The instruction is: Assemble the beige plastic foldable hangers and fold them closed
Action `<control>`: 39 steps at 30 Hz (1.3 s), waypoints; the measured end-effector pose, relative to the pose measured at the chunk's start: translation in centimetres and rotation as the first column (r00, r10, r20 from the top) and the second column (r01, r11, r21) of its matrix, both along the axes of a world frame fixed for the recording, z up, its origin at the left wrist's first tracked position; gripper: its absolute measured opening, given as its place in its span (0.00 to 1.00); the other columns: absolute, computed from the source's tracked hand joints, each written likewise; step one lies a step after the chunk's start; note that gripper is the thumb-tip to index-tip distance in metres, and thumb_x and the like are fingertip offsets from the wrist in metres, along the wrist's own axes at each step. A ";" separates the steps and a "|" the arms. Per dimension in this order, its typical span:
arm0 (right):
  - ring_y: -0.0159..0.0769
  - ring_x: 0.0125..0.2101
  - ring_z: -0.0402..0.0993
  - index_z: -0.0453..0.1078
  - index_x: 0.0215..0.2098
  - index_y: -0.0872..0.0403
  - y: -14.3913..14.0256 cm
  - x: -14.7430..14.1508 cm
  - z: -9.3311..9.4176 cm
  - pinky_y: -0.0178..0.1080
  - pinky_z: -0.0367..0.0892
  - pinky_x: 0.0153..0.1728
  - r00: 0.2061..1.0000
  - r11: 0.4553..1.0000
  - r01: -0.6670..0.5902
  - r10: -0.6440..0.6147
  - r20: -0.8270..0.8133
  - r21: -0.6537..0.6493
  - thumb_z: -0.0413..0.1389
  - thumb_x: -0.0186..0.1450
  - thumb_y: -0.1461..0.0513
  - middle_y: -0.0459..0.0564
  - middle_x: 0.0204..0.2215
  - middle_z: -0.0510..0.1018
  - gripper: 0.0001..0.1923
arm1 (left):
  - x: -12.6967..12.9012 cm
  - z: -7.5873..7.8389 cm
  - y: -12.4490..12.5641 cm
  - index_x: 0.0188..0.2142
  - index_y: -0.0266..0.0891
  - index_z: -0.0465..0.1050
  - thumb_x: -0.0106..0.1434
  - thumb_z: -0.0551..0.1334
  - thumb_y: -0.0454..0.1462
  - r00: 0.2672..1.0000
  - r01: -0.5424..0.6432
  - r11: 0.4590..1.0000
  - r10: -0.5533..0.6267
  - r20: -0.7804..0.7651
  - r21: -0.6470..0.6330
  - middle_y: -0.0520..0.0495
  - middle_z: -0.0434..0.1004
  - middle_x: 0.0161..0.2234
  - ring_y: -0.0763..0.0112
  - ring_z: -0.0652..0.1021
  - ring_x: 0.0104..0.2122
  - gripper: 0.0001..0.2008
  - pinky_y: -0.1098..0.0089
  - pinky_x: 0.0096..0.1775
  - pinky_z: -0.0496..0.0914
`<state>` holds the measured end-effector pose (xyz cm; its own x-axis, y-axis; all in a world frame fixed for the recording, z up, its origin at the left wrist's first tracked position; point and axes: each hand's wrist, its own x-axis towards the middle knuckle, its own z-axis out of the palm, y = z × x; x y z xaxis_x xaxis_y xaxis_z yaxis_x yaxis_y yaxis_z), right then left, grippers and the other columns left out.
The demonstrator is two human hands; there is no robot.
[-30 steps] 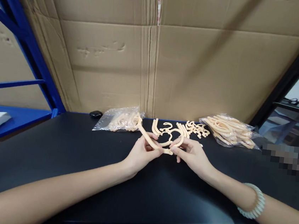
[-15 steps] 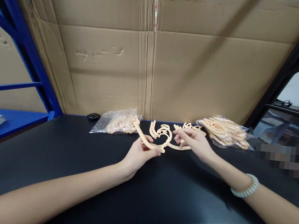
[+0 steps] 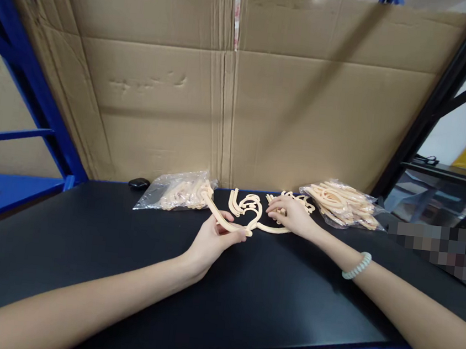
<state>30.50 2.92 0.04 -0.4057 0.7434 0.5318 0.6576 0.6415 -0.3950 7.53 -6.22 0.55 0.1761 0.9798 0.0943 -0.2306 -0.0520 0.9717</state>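
My left hand is closed around the left arm of a beige plastic clothes hanger. The hanger's curved hook rises just beyond my thumb, and its right arm runs under my right hand. My right hand reaches over loose beige hanger parts lying at the back of the table, its fingers bent and slightly apart. I see nothing held in it, though the palm side is hidden. More curved parts lie just behind the hook.
A clear plastic bag of beige parts lies at the back left, beside a black object. Another filled bag sits at the back right. Cardboard stands behind the black tabletop. A blue frame post rises on the left.
My right hand has moved slightly forward over the loose parts at the back. My left hand keeps its hold on the hanger. The whole view has shifted a little.
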 end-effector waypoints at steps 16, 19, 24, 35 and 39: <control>0.31 0.30 0.74 0.71 0.38 0.51 -6.4 -2.8 1.3 0.42 0.70 0.41 0.505 0.917 -0.229 -0.176 -0.845 -0.328 0.67 0.48 0.59 0.47 0.40 0.75 0.19 | -0.1 0.0 0.0 0.39 0.39 0.56 0.50 0.70 0.30 0.999 0.029 1.000 -0.029 0.035 0.002 0.47 0.81 0.30 0.73 0.78 0.31 0.24 0.69 0.41 0.69; 0.29 0.30 0.73 0.67 0.46 0.45 -6.6 -3.1 1.0 0.43 0.69 0.44 0.397 0.876 -0.314 -0.230 -0.888 -0.367 0.68 0.44 0.64 0.42 0.38 0.73 0.31 | -0.2 0.0 0.0 0.39 0.40 0.56 0.50 0.70 0.29 0.998 0.034 0.999 -0.034 0.043 -0.001 0.48 0.81 0.29 0.73 0.78 0.31 0.25 0.69 0.40 0.69; 0.33 0.35 0.74 0.72 0.34 0.53 -7.0 -3.7 0.1 0.43 0.66 0.49 0.383 0.697 -0.581 -0.221 -0.897 -0.420 0.68 0.46 0.65 0.44 0.29 0.73 0.17 | -0.3 -0.1 0.1 0.38 0.41 0.55 0.50 0.70 0.29 0.996 0.070 0.997 -0.071 0.056 0.011 0.50 0.80 0.29 0.74 0.78 0.30 0.25 0.70 0.38 0.69; 0.33 0.32 0.77 0.69 0.38 0.53 -8.5 -4.6 0.9 0.41 0.69 0.41 0.561 0.721 -0.535 -0.087 -0.823 -0.440 0.67 0.48 0.66 0.45 0.29 0.80 0.19 | -0.3 0.1 0.0 0.33 0.41 0.53 0.50 0.71 0.29 0.988 0.138 0.990 -0.139 0.067 0.024 0.53 0.79 0.27 0.76 0.77 0.29 0.24 0.72 0.39 0.68; 0.35 0.32 0.78 0.68 0.36 0.53 -8.6 -4.7 0.9 0.42 0.71 0.41 0.583 0.738 -0.521 -0.058 -0.810 -0.428 0.66 0.49 0.66 0.45 0.29 0.80 0.18 | -0.4 0.1 0.0 0.35 0.41 0.54 0.50 0.71 0.30 0.985 0.162 0.986 -0.163 0.063 0.030 0.53 0.80 0.28 0.74 0.78 0.30 0.24 0.70 0.41 0.69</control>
<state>25.80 -5.71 0.97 -0.2931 0.9296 0.2232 -0.1967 0.1699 -0.9656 7.12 -6.20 0.65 0.3257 0.9358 0.1348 -0.3008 -0.0326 0.9531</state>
